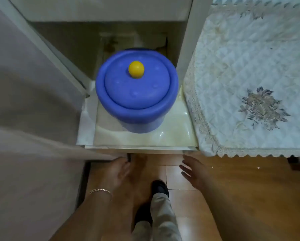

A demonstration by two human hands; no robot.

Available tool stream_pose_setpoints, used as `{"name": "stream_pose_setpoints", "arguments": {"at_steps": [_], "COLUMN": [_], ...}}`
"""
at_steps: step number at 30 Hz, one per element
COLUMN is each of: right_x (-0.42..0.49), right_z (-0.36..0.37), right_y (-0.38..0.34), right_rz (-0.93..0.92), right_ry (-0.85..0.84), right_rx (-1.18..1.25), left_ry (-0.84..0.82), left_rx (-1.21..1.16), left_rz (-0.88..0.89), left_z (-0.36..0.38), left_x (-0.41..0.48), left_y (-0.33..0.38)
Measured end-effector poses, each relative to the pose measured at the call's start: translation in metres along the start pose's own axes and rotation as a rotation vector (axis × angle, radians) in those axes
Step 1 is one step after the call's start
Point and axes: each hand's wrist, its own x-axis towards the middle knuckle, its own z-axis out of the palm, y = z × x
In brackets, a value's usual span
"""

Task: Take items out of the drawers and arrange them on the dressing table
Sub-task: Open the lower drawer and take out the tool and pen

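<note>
A blue round container [137, 105] with a domed lid and a yellow knob [136, 69] stands on a pale glossy shelf [172, 138] in a recess. Just below the shelf's front edge is a small dark drawer handle [129, 157]. My left hand [120, 171], with a thin bracelet on the wrist, has its fingers curled onto that handle. My right hand [192, 172] hovers to the right of it, open with fingers spread, holding nothing. The drawer front itself is mostly hidden under the shelf edge.
The dressing table [250, 75] on the right is covered by a quilted white cloth with a lace edge and a flower print. A grey panel [29, 101] fills the left. Below are brown floor tiles [241, 188] and my leg with a dark shoe [160, 188].
</note>
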Motion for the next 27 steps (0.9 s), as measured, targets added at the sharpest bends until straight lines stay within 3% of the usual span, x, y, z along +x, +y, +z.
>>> {"name": "stream_pose_setpoints", "arguments": {"at_steps": [5,10,13,15,18,22,24,27], "right_x": [0.015,-0.015,-0.049,-0.078,-0.129,-0.161,-0.150,-0.131], "right_z": [0.006,-0.004,-0.014,-0.017,-0.019,-0.010,-0.005,-0.007], "right_y": [0.000,0.026,0.054,0.072,0.087,0.061,0.041,0.035], "right_rz": [-0.022,-0.027,-0.026,-0.088,-0.453,-0.948,-0.982,-0.879], "right_ry": [-0.033,0.011,0.041,0.109,0.193,0.324,0.317,0.297], "right_rx": [0.150,0.119,-0.010,-0.263,-0.596,-0.844,-0.991,-1.247], "left_ry": [-0.066,-0.075,-0.048,0.028,0.061,0.146,0.134,0.047], "left_rx": [-0.271,-0.221,0.056,0.295,0.621,1.046,1.236,1.526], "left_rz": [0.035,0.004,0.038,0.167,0.567,1.092,1.126,0.978], "left_z": [-0.004,-0.025,-0.038,-0.054,-0.081,-0.080,-0.064,-0.056], "left_x": [0.021,-0.014,-0.060,-0.092,-0.135,-0.149,-0.144,-0.129], "left_y": [0.009,-0.009,-0.036,-0.053,-0.056,-0.028,-0.011,-0.008]}}
